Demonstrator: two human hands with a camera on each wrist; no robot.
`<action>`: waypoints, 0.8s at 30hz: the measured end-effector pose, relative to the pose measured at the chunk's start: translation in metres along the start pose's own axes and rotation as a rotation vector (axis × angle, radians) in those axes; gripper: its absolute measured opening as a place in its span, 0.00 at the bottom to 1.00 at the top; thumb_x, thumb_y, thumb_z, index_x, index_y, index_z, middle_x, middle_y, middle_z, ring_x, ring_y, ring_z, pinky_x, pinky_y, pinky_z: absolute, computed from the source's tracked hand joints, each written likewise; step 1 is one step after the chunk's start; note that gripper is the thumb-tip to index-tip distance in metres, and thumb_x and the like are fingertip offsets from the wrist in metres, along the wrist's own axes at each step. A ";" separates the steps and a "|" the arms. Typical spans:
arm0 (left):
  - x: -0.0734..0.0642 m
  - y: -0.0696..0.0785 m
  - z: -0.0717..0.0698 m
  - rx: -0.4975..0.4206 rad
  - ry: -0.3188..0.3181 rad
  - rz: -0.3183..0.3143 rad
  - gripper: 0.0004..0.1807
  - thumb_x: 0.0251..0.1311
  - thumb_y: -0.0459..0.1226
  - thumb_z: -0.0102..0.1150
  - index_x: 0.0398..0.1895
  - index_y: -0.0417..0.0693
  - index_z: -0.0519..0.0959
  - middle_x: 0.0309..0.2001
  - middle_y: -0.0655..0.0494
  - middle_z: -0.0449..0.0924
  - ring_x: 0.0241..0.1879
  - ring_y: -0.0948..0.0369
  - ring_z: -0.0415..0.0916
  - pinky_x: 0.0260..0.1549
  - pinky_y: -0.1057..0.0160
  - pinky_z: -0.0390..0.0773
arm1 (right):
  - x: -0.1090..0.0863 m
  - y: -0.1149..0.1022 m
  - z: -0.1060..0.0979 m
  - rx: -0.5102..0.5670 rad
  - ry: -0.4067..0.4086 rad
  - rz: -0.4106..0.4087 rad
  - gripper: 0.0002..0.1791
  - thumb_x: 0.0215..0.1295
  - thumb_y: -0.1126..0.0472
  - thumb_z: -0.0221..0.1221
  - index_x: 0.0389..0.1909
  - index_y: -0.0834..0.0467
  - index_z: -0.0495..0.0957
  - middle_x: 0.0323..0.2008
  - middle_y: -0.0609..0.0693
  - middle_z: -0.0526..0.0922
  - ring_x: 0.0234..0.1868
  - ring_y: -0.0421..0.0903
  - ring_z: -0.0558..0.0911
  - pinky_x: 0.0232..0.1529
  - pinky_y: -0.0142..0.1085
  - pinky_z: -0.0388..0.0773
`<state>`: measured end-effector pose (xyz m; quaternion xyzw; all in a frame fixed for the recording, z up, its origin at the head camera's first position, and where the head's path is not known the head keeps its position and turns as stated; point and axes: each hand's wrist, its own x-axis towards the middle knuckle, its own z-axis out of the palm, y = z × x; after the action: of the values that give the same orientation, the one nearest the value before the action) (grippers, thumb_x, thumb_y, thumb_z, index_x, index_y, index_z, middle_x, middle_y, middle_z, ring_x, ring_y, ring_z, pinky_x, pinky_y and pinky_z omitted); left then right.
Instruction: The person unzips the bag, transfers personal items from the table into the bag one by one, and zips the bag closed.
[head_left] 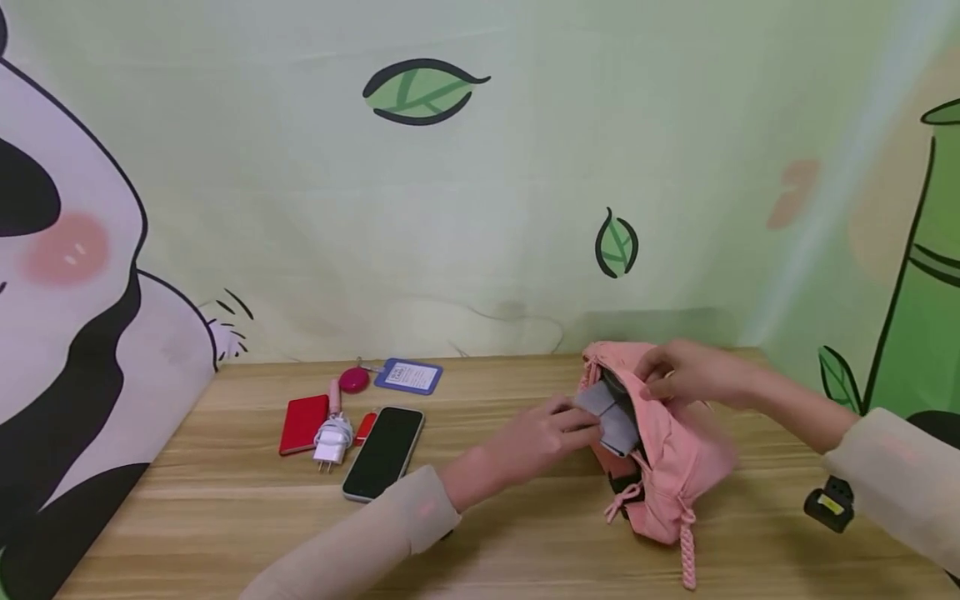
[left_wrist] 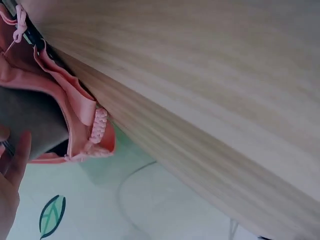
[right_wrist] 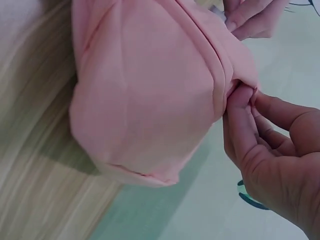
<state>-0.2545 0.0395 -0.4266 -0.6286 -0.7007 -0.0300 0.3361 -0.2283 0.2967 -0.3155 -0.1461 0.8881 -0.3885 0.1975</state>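
– that wall (head_left: 510,167) is all printed leaves, and the table (head_left: 540,562) before it is wood-grained. where's the pink bag (head_left: 682,483)?

– on the table, to the person's right, mouth gaping. the grey thing (head_left: 618,429) sits partway in that mouth; i can't tell exactly what it is.

– and the hands?

– the left hand (head_left: 540,442) pinches the grey thing by its near end. the right hand (head_left: 693,371) grips the rim of the bag between thumb and fingers.

– so what worries you?

– the cloth looks soft. if the right fingers slip, i'd guess the rim sags and snags the grey thing's edge.

– and if the left lets go?

– it could slide down inside, or tip out over the low side. a hard tug might drag the whole bag along, too.

– at least the phone (head_left: 385,452) and the red notebook (head_left: 303,423) lie well apart, over on the left.
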 end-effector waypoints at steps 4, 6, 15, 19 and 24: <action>0.006 0.004 -0.003 0.145 0.015 -0.024 0.15 0.70 0.35 0.59 0.56 0.57 0.85 0.52 0.61 0.82 0.49 0.60 0.78 0.46 0.67 0.80 | 0.000 0.000 0.002 0.099 -0.040 0.006 0.14 0.72 0.69 0.56 0.53 0.74 0.76 0.45 0.58 0.81 0.43 0.46 0.81 0.43 0.38 0.84; 0.012 0.008 -0.003 0.215 0.011 -0.031 0.14 0.72 0.37 0.57 0.55 0.61 0.85 0.51 0.62 0.81 0.47 0.59 0.77 0.39 0.66 0.83 | 0.002 0.001 0.005 0.135 -0.062 0.006 0.14 0.72 0.69 0.56 0.53 0.74 0.76 0.45 0.59 0.81 0.44 0.46 0.82 0.44 0.38 0.84; 0.021 0.009 0.002 0.249 -0.013 -0.124 0.10 0.71 0.45 0.59 0.48 0.60 0.87 0.45 0.57 0.80 0.44 0.53 0.77 0.26 0.64 0.83 | 0.002 -0.001 0.000 0.249 -0.069 0.018 0.17 0.74 0.71 0.51 0.57 0.78 0.70 0.45 0.60 0.81 0.46 0.48 0.83 0.48 0.39 0.83; 0.024 0.007 0.002 0.232 -0.016 -0.104 0.12 0.71 0.44 0.60 0.54 0.59 0.86 0.49 0.57 0.81 0.45 0.55 0.76 0.35 0.65 0.82 | 0.007 -0.001 0.001 0.296 -0.051 0.027 0.18 0.75 0.71 0.50 0.60 0.79 0.68 0.46 0.60 0.81 0.46 0.47 0.84 0.50 0.39 0.83; 0.025 0.012 0.007 0.023 0.042 -0.058 0.15 0.66 0.35 0.65 0.55 0.48 0.85 0.54 0.55 0.82 0.53 0.59 0.77 0.57 0.67 0.74 | 0.013 0.000 0.005 0.225 -0.010 0.015 0.17 0.75 0.69 0.51 0.57 0.77 0.71 0.46 0.60 0.82 0.46 0.48 0.84 0.50 0.42 0.83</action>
<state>-0.2460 0.0671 -0.4239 -0.6034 -0.7116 -0.0448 0.3571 -0.2374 0.2885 -0.3217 -0.1183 0.8389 -0.4838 0.2198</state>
